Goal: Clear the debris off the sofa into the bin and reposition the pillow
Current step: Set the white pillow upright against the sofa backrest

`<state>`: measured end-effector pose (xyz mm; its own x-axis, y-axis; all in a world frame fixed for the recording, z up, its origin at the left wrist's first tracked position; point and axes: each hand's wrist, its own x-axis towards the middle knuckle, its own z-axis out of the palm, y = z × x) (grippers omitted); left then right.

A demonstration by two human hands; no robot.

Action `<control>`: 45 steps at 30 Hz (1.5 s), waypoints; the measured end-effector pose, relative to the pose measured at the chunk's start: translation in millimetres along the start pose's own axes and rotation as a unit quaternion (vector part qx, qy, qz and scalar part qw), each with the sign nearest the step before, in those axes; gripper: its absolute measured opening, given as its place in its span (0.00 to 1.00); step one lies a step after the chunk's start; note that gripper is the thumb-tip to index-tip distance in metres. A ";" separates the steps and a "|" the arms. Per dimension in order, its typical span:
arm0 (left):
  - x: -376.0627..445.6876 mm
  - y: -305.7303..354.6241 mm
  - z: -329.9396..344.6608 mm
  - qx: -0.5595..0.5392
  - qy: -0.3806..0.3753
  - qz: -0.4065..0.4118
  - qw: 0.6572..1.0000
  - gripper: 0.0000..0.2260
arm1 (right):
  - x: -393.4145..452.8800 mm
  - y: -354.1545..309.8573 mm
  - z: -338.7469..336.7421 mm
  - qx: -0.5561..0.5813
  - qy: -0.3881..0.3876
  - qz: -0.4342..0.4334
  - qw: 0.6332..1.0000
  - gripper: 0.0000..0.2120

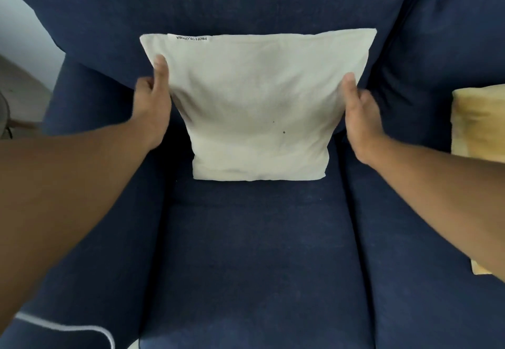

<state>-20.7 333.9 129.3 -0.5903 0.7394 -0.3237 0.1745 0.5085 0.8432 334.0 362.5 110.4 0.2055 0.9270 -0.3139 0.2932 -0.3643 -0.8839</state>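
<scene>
A cream square pillow point(257, 105) stands upright on the dark blue sofa seat point(257, 253), leaning against the backrest point(246, 4), a printed label along its top edge and two small dark specks on its front. My left hand point(153, 102) grips the pillow's left side, thumb on the front, fingers behind. My right hand point(360, 113) holds the right side the same way. No debris or bin shows on the seat cushion.
The sofa's left armrest point(90, 97) and a second blue cushion point(442, 56) flank the seat. A yellow pillow point(478, 124) lies at the right edge. Pale floor and wall point(21, 42) show at far left; a white cord point(68, 326) curves at bottom left.
</scene>
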 end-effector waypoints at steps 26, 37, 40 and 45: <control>6.5 -53.8 24.1 -0.020 -0.156 -0.127 0.979 0.53 | 5.3 55.9 22.3 0.002 -0.123 0.083 0.989 0.58; -14.4 -30.4 -4.2 0.075 -0.158 -0.092 0.980 0.53 | -23.4 49.8 -4.0 -0.150 -0.008 0.036 0.988 0.33; -12.7 -11.9 -13.5 0.100 -0.164 -0.063 0.979 0.47 | -21.5 30.8 -9.5 -0.213 -0.002 0.031 0.977 0.27; -17.6 4.1 -22.8 0.226 -0.152 0.012 0.962 0.23 | -39.8 -3.5 -11.8 -0.315 -0.043 0.016 0.948 0.21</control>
<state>-27.6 312.9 148.2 -0.3367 0.8134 -0.4743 0.5505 0.5787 0.6017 335.9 325.8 130.1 0.1546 0.9084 -0.3886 0.7928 -0.3487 -0.4999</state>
